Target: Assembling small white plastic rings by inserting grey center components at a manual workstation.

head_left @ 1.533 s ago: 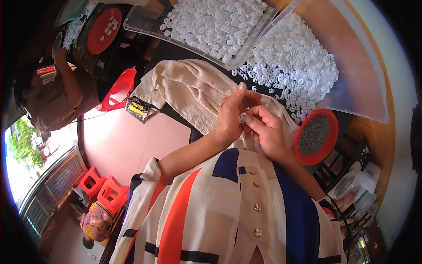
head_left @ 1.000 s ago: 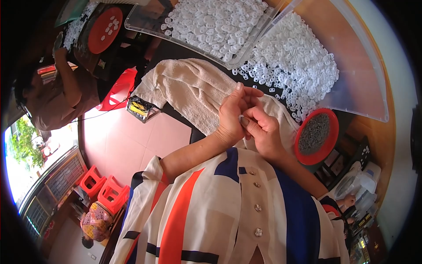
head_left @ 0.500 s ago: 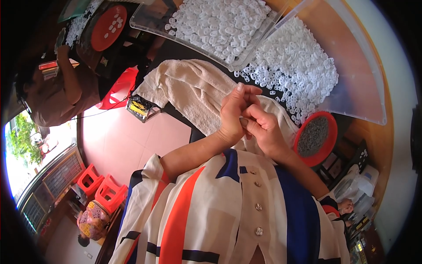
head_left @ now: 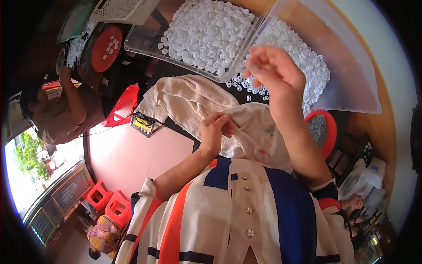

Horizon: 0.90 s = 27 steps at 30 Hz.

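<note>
1. Over the near side of the beige towel (head_left: 184,94), the left hand (head_left: 216,130) is bent inward, its thumb and forefinger drawn close together; whether something is pinched there cannot be told.
2. Beyond the towel's right end, the right hand (head_left: 278,70) is raised, fingers loosely curled and thumb near the forefinger; whether it carries a piece cannot be told.
3. The small white pieces (head_left: 314,72) lie heaped beyond and to the right of the towel, on a clear plastic panel (head_left: 358,70), with strays reaching toward the towel's far edge.
4. Straight beyond the towel is a clear bin (head_left: 149,42) full of white oval parts (head_left: 206,35); only a narrow strip of dark tabletop (head_left: 167,69) separates its near rim from the cloth.
5. Room is wider between the two hands, above the towel; past its left end the pink floor (head_left: 136,152) opens out.
6. Right of the towel, a red bowl (head_left: 331,132) of grey bits (head_left: 317,127) is partly covered by the right forearm (head_left: 292,127).
7. The raised hand hides part of the heap beyond the towel, and the bin's far side is cut off.
</note>
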Tool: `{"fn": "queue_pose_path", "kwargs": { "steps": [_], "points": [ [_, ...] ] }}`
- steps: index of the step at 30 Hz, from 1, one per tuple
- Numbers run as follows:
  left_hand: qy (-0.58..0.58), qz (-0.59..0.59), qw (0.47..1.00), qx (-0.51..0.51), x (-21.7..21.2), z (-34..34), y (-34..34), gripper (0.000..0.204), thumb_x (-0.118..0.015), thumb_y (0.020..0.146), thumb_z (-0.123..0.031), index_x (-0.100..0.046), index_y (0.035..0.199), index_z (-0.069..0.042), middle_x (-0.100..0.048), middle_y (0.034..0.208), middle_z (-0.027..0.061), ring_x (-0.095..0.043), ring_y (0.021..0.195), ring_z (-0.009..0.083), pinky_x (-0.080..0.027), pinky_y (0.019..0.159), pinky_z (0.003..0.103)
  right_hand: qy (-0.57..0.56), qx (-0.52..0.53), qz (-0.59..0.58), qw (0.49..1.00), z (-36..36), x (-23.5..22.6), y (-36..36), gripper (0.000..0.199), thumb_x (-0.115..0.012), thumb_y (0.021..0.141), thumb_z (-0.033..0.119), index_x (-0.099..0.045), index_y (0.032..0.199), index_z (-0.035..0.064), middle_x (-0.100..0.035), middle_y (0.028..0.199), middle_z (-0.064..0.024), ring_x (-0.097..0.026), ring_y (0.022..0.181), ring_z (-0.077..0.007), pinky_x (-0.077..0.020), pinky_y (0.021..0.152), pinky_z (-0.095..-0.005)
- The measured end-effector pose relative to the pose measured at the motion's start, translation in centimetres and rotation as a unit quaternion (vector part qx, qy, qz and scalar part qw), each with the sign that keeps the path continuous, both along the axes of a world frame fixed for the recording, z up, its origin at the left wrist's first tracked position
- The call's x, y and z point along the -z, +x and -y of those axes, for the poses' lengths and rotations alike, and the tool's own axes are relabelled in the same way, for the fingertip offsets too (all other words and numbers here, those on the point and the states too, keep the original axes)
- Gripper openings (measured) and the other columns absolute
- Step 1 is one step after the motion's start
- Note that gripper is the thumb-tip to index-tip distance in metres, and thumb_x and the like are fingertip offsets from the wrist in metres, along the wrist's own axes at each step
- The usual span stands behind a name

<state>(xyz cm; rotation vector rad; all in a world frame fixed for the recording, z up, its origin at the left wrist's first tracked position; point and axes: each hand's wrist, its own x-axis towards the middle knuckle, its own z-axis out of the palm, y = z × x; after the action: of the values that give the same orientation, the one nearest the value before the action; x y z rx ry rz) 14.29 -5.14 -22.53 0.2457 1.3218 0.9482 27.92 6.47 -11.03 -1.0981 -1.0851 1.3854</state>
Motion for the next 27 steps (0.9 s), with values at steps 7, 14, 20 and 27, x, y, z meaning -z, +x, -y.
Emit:
{"fn": "queue_pose_path", "kwargs": {
  "steps": [7,14,20,27],
  "points": [
    [0.271,-0.302,0.901,0.156,0.9,-2.7,1.9,0.009,-0.063,0.086,-0.009,-0.062,0.086,-0.001,-0.063,0.074,0.0084,-0.059,0.061,0.0179,-0.046,0.056,0.03,-0.223,0.043,0.059,0.972,8.1,8.4,8.0,0.008,-0.058,0.088,0.005,-0.062,0.095,0.0025,-0.061,0.077,-0.0017,-0.056,0.063,-0.0081,-0.0381,0.055,-0.0202],
    [0.425,-0.588,0.631,0.275,4.7,-7.2,4.5,0.012,-0.066,0.072,-0.008,-0.059,0.082,-0.006,-0.057,0.081,0.0099,-0.059,0.078,0.0311,-0.049,0.062,0.041,-0.289,0.022,0.159,0.944,15.4,11.5,11.0,0.009,-0.059,0.087,0.008,-0.062,0.095,0.0033,-0.061,0.073,0.0001,-0.055,0.059,-0.0068,-0.0383,0.052,-0.0204],
    [0.437,-0.569,0.625,0.309,5.3,-7.3,4.5,0.015,-0.068,0.071,-0.009,-0.059,0.083,-0.005,-0.058,0.081,0.01,-0.059,0.077,0.0308,-0.049,0.062,0.041,-0.295,0.052,0.154,0.941,17.1,12.5,13.3,0.009,-0.061,0.086,0.008,-0.063,0.093,0.0021,-0.06,0.071,0.0001,-0.054,0.058,-0.0065,-0.0392,0.051,-0.0211],
    [0.257,-0.204,0.911,0.249,1.4,-5.5,3.8,0.009,-0.07,0.078,-0.006,-0.063,0.082,-0.002,-0.061,0.073,0.0048,-0.058,0.066,0.0116,-0.047,0.06,0.028,0.016,0.015,0.408,0.913,15.4,12.2,12.0,0.013,-0.062,0.077,0.005,-0.063,0.09,0.0047,-0.062,0.077,-0.0101,-0.061,0.068,-0.0273,-0.0472,0.058,-0.0349]
  ]
}}
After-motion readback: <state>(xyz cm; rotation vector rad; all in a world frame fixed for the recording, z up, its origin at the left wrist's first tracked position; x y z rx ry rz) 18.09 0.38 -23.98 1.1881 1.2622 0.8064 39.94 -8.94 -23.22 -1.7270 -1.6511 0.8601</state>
